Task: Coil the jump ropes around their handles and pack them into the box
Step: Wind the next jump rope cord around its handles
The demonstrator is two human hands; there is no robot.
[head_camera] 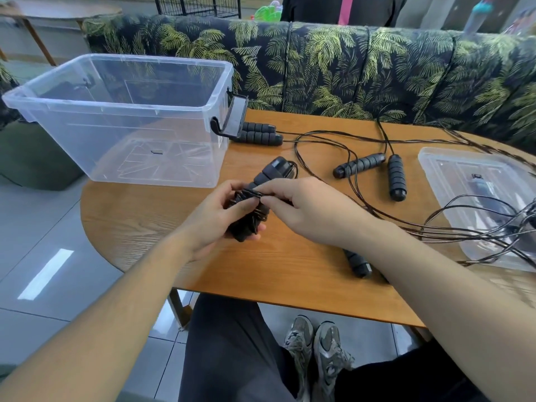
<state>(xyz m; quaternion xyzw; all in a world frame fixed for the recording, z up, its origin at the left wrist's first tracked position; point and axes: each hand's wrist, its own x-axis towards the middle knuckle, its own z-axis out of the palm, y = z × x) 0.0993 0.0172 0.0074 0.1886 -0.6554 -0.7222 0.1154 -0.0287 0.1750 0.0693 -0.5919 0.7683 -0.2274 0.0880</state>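
We see bare forearms, no sleeves or watch, ending in the left hand (216, 219) and right hand (307, 210). Below the table edge: dark grey trousers (232, 352) and grey, well-worn laced trainers (316, 349) with pale soles.

Loose ropes (362, 198) clutter the table's (150, 216) right; box (121, 111) mouth stands open.

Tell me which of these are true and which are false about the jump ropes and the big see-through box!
1. The clear box already holds coiled ropes. False: it holds none.
2. Both hands are on one rope bundle. True: the left hand holds it and the right hand pinches the cord.
3. The lid is on the box. False: it lies on the table.
4. Loose cords lie across the lid. True.
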